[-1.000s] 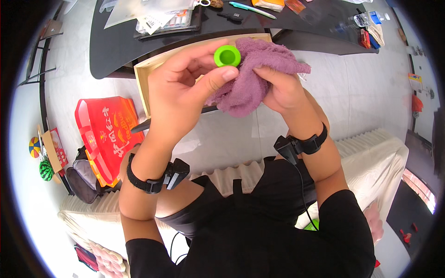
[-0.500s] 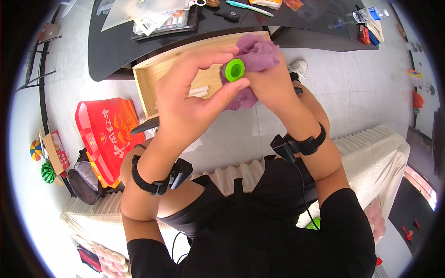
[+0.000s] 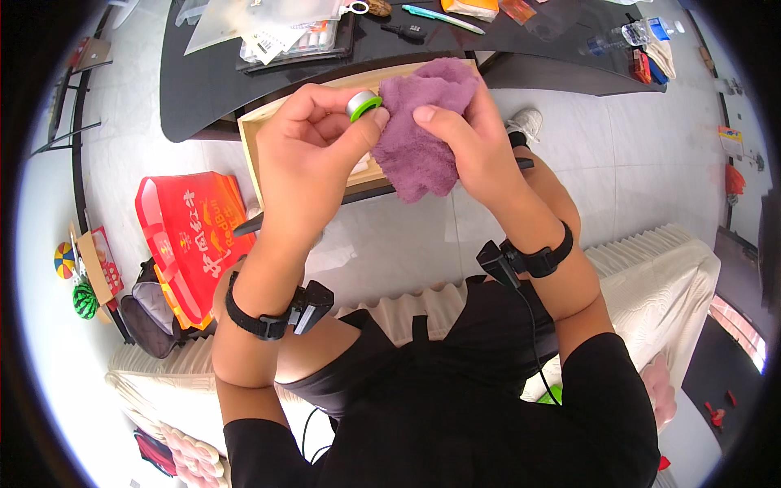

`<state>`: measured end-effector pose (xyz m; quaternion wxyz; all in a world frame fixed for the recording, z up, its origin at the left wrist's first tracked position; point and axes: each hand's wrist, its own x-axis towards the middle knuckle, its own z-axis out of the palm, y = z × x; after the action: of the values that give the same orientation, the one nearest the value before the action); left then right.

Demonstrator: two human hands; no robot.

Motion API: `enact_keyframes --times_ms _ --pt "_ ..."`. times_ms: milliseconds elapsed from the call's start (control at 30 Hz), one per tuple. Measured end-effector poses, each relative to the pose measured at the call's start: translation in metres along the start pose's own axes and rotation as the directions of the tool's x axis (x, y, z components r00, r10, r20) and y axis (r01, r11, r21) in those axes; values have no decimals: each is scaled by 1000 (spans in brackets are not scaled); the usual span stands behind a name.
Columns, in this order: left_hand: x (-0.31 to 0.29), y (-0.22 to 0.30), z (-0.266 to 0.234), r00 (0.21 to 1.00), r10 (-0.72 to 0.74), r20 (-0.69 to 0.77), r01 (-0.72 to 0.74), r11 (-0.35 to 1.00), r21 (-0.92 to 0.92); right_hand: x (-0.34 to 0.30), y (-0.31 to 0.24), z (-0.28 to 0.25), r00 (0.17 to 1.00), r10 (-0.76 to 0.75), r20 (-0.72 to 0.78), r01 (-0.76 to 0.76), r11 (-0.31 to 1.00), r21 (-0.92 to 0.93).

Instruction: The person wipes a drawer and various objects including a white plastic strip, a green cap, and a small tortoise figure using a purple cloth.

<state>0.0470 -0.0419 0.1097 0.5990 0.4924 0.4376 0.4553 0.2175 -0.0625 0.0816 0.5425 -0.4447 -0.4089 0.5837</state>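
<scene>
Between the thumb and fingers of my left hand [image 3: 303,159] is a small round piece [image 3: 362,103] with a silvery body and a bright green rim. It is tilted, its green side turned toward the cloth. My right hand [image 3: 482,154] grips a fluffy purple cloth [image 3: 419,159], thumb on top, the other fingers mostly hidden behind it. The cloth hangs spread beside the round piece, very close to it; whether they touch I cannot tell. Both hands are above an open wooden drawer [image 3: 250,150], which the hands and cloth partly cover.
Beyond the drawer, a black desk [image 3: 199,102] bears a box of markers [image 3: 319,39], a teal pen [image 3: 443,18] and a plastic bottle [image 3: 622,37]. A red bag [image 3: 189,236] stands on the floor at left. A cream-covered seat [image 3: 651,272] lies beneath me.
My left hand has drawn left, turning the round piece from facing up to tilted. The purple cloth, bunched behind it before, is now spread out, and my right thumb lies on top.
</scene>
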Motion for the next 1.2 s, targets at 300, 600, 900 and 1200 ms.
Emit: enact_keyframes --times_ms 300,600,900,1200 --pt "-1 0 0 998 44 34 -43 999 -21 4 8 1 984 -57 -170 62 998 23" --pt "1 -5 3 992 121 -27 -121 992 -20 1 7 1 986 -161 34 164 974 -156" --pt "5 -16 5 959 282 5 -279 945 169 0 5 3 972 172 160 -190 976 105" --pt "7 -18 3 950 311 15 -291 868 403 1 14 6 983 183 35 -186 969 163"
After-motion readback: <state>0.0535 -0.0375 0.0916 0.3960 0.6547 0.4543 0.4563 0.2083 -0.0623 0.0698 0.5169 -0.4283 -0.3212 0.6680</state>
